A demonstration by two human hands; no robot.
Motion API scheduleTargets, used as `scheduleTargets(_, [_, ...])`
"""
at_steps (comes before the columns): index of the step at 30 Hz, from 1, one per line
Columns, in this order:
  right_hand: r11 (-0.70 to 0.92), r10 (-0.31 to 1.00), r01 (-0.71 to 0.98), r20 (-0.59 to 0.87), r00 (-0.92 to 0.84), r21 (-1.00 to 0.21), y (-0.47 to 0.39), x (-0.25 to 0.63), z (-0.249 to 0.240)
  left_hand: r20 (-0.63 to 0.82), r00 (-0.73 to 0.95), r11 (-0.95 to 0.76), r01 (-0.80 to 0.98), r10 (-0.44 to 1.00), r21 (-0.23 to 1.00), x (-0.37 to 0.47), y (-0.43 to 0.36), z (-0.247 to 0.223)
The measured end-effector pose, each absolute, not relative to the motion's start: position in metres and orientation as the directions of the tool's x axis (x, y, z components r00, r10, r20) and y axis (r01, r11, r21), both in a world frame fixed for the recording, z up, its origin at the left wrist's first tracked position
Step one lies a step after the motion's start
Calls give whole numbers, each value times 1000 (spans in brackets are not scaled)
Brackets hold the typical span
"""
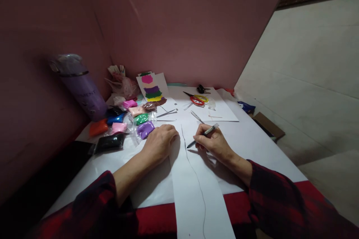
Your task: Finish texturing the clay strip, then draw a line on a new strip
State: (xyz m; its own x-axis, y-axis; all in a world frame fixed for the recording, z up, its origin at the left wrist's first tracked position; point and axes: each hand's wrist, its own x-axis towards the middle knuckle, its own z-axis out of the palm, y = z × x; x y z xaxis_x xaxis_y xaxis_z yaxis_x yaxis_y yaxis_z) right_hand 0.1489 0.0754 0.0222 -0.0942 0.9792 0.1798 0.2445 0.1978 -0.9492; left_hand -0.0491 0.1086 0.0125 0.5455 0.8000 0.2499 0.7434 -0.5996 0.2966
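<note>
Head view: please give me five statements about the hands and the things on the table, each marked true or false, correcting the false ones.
1. The right hand holds a pen with its tip at the drawn line. True.
2. The left hand holds the red-and-yellow scissors. False: it rests on white paper, and the scissors lie farther back.
3. The drawn line is ruler-straight. False: it is wavy.
4. A purple bottle is behind the orange packet. True.
5. The card with painted colour patches is right of the scissors. False: the card is left of them.
</note>
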Motion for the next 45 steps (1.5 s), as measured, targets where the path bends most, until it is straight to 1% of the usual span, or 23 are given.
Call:
scheduleTargets(5, [244,969,299,221,-109,-923,77,149,21,247,541,-594,749,804,295,-49,109,12])
scheduleTargets(12, [208,975,275,176,-137,-939,75,149,24,244,542,-593,750,804,292,-49,109,12])
scheduleTargets(20, [217,975,293,190,-116,-931,76,151,22,242,547,-598,745,801,296,-49,109,12])
scheduleTargets(29, [186,977,271,150,-148,-944,74,149,28,256,554,-609,744,792,274,-49,110,10])
scheduleTargets(37, [210,976,303,181,-121,-929,75,150,23,252,550,-605,742,796,291,-49,110,11])
scheduleTargets(45, [177,980,280,143,-137,-944,75,150,26,256,547,-603,745,797,286,-49,109,11])
